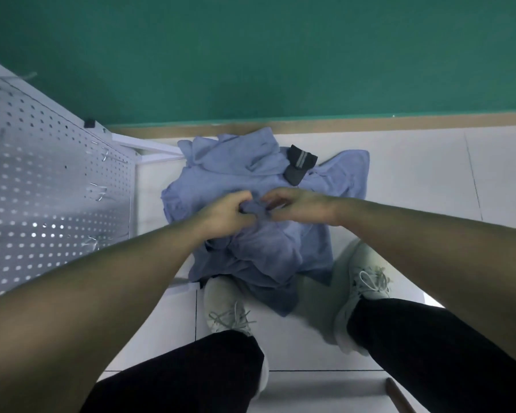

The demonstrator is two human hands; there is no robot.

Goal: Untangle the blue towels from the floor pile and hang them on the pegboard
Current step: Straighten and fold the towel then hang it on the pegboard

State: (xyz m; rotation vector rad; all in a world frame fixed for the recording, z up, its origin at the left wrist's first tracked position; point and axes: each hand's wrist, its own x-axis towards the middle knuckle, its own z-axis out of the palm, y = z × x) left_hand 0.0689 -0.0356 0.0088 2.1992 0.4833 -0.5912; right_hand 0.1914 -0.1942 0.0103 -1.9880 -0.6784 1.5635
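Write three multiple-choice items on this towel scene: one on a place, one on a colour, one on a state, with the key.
1. Where does the pegboard stand relative to the towel pile?
A. To its left
B. To its right
C. Behind the person

2. What colour is the wall behind the pile?
A. White
B. Green
C. Red

3. What are the left hand and right hand doing?
A. Hanging idle
B. Touching the pegboard
C. Gripping towel fabric

Key: 1 A, the perforated panel fills the left edge. 2 B, green above a tan baseboard. 3 C, both hands' fingers curl into cloth atop the pile.
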